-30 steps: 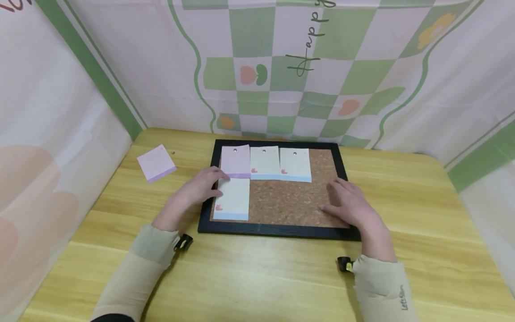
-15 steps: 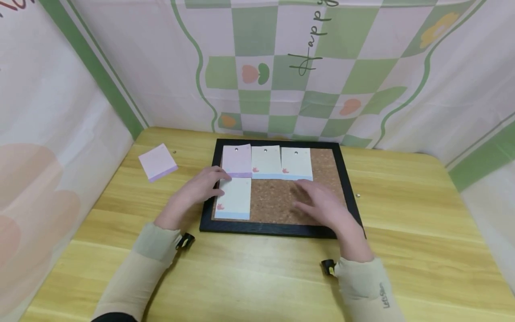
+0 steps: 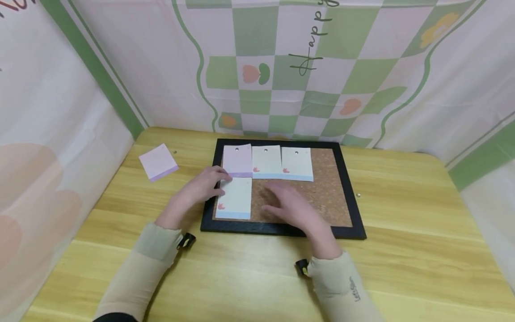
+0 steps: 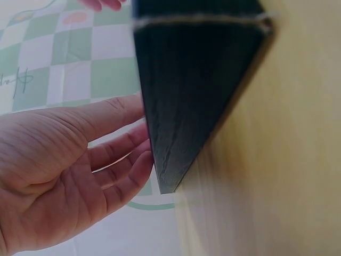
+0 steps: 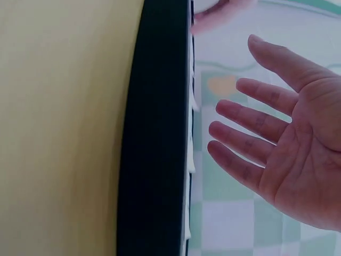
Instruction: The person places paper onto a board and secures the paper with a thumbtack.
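Observation:
A black-framed cork board point(image 3: 306, 203) lies on the table. Along its top edge hang a purple note point(image 3: 237, 162) and two white notes point(image 3: 267, 163), each with a silver thumbtack. Below the purple one lies another white note point(image 3: 237, 199), with no tack showing on it. My left hand point(image 3: 203, 184) rests at the board's left side, fingertips on that lower note's upper left; in the left wrist view its fingers reach over the black frame point(image 4: 176, 106). My right hand point(image 3: 289, 203) hovers over the bare cork with fingers spread. Nothing shows in its palm point(image 5: 298, 138).
On the wooden table point(image 3: 241, 273), a loose purple note point(image 3: 158, 162) lies at the far left with a small thumbtack point(image 3: 175, 152) beside it. Another thumbtack point(image 3: 358, 195) lies right of the board. A patterned cloth point(image 3: 257, 103) hangs behind the table.
My right hand has moved left from the board's right edge to over its middle, uncovering the thumbtack on the right. The left hand stays on the lower white note.

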The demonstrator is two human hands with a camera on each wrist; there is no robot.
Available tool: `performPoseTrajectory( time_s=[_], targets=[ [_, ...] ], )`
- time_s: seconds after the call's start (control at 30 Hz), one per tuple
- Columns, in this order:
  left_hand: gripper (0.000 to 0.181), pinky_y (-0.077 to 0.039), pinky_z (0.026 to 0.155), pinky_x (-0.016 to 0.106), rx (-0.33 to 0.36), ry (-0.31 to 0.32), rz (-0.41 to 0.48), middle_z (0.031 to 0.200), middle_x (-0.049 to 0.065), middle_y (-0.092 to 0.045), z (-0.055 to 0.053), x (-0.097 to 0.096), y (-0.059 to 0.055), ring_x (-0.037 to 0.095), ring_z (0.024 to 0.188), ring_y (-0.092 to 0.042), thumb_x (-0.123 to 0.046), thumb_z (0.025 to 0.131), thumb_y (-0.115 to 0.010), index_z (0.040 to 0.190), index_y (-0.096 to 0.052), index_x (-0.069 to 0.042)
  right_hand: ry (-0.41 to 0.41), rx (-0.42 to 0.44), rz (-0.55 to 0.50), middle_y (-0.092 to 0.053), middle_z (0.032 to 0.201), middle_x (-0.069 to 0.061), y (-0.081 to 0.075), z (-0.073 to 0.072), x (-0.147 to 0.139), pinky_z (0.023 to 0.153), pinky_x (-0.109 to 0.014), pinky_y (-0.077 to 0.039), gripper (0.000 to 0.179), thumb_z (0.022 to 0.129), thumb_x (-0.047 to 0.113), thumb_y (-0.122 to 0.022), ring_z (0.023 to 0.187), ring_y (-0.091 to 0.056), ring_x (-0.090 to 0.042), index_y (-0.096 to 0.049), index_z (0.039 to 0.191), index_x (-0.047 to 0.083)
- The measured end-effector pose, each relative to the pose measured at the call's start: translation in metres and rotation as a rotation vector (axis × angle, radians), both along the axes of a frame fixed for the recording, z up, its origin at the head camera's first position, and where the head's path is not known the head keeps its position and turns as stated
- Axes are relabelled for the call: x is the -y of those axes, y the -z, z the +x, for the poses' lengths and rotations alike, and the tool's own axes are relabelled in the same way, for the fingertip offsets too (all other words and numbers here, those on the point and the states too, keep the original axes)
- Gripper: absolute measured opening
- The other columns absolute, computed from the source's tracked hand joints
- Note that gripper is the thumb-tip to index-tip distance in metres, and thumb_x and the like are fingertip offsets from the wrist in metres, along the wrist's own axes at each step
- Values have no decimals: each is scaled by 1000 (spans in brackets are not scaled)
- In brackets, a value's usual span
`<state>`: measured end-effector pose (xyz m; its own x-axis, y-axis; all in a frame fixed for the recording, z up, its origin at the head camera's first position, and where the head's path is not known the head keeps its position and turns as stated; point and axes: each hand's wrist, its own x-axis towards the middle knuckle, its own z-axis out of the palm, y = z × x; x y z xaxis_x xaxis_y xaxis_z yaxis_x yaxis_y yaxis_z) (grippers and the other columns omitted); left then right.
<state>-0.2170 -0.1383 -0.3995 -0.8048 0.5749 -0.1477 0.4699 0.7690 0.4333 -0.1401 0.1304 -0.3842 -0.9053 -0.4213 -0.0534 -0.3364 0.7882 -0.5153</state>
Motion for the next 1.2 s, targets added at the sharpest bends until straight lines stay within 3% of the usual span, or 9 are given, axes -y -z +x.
performPoseTrajectory(
  time_s=[0.3,0.57,0.8,1.2],
  targets=[
    [41,-46,109,45,12,-12,-5,138,14,-57,-1,-4,1,30,127,-55,-15,93,-71,132,-64,-8,-63,22,-7,-54,145,-15,6,-4,30,113,-47,-43,62,91,26,-75,134,-52,-31,-51,143,5],
    [41,-47,108,46,2,-11,3,138,15,-58,-1,-5,-3,30,125,-56,-13,93,-71,132,-63,-7,-66,19,86,-46,154,-15,7,-4,45,119,-47,-35,63,90,28,-76,144,-42,-32,-51,144,6],
    [42,-46,110,47,20,-21,-6,140,16,-56,0,-3,-5,31,128,-55,-14,93,-71,133,-62,-8,-67,40,92,-43,156,-16,9,-3,48,120,-48,-34,61,90,23,-75,146,-40,-32,-52,143,5],
    [42,-45,110,47,31,-22,-16,141,15,-55,1,0,-3,31,130,-54,-15,93,-71,134,-62,-9,-141,-30,148,-52,147,-18,16,-4,50,118,-46,-38,50,86,18,-79,138,-48,-34,-61,131,3]
  ],
)
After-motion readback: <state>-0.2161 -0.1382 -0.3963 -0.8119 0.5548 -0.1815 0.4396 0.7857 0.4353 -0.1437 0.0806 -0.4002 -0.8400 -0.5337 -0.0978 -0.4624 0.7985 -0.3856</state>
